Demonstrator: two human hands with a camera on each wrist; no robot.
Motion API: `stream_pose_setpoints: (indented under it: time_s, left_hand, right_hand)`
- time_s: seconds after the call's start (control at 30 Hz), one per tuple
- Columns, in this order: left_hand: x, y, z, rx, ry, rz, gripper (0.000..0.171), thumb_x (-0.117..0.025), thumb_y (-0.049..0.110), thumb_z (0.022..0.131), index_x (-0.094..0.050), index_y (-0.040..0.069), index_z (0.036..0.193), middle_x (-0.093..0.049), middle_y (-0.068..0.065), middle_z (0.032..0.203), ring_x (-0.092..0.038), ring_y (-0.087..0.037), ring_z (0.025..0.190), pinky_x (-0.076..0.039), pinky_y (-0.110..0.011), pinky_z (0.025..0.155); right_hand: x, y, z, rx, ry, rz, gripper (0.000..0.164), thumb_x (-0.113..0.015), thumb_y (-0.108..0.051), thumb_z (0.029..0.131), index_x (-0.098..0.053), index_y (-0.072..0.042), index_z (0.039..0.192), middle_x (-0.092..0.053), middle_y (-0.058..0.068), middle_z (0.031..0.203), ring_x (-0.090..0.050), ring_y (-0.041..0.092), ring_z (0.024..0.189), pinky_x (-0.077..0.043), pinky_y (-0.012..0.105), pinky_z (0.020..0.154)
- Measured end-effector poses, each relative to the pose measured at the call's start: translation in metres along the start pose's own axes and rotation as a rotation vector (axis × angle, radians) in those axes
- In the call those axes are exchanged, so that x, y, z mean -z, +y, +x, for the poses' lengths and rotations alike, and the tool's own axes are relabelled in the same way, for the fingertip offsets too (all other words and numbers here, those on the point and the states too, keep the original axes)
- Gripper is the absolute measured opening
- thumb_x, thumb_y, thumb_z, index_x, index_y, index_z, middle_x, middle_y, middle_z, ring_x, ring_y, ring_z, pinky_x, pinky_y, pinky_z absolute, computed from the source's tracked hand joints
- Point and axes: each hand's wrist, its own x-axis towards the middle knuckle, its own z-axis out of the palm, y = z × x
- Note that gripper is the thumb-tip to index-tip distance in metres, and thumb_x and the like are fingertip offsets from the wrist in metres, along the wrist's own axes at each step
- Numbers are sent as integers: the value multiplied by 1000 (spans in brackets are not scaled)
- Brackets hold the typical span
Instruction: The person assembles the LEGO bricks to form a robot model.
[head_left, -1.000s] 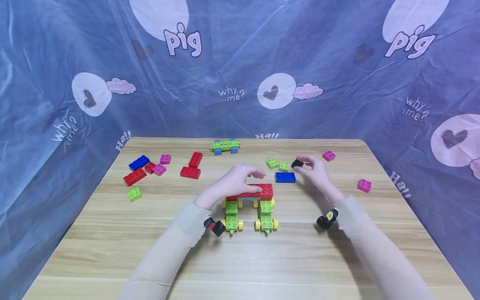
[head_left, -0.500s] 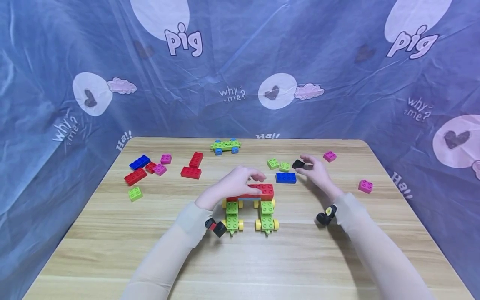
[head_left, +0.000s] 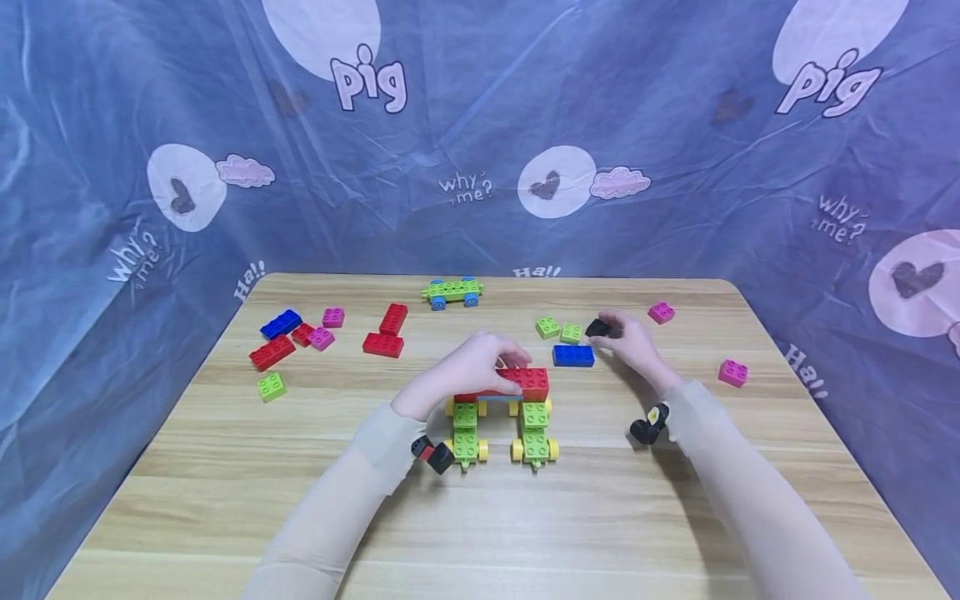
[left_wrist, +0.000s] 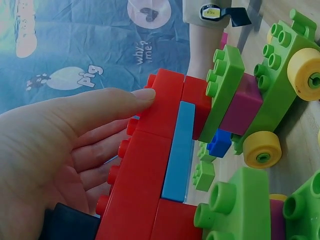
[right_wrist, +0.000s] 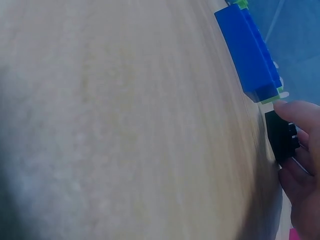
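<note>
In the head view, my left hand (head_left: pixel 480 364) lies over a row of red bricks (head_left: pixel 534 384) on top of a toy brick structure. The left wrist view shows the thumb on the edge of a red brick (left_wrist: pixel 162 100) and the fingers curled behind the studs. Under the red bricks are a light blue piece (left_wrist: pixel 179 155) and green wheeled bases (head_left: pixel 535 442) with yellow wheels. My right hand (head_left: pixel 632 340) pinches a small black brick (right_wrist: pixel 280 135) between thumb and fingers, close over the table, beside a blue brick (head_left: pixel 573 357).
Two lime bricks (head_left: pixel 547 327) lie just left of the black one. Pink bricks (head_left: pixel 733 372) are at the right. Red bricks (head_left: pixel 383 345) and a green car base with blue wheels (head_left: pixel 453 291) sit farther back. More loose bricks (head_left: pixel 272 353) lie at the left.
The right hand has dipped slightly with the black brick, and its wrist has shifted a little left. The left hand's fingers have curled slightly lower at the red bricks.
</note>
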Motion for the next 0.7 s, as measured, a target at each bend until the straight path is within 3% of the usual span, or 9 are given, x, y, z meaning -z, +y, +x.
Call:
stream_pose_setpoints:
  time_s: [0.43,0.7]
  left_hand:
    - [1,2,-2,5,-8,-2,43,-78,16,81,-66,4,120,-70,-5,113,-65,-15,101,-52,-23,87]
    - [0,2,-1,12,-3,12,42,-78,17,81,-67,8,120,-70,-3,114,-65,-14,100,-52,-22,87]
  right_hand:
    - [-4,2,6,22,34,-102,54,-70,-12,85,-50,10,130,-55,32,127,-52,44,117,-39,53,103]
    - [-6,3,8,22,41,-101,52,-70,-10,85,-51,10,128,-55,32,126,-53,44,117,-39,53,103]
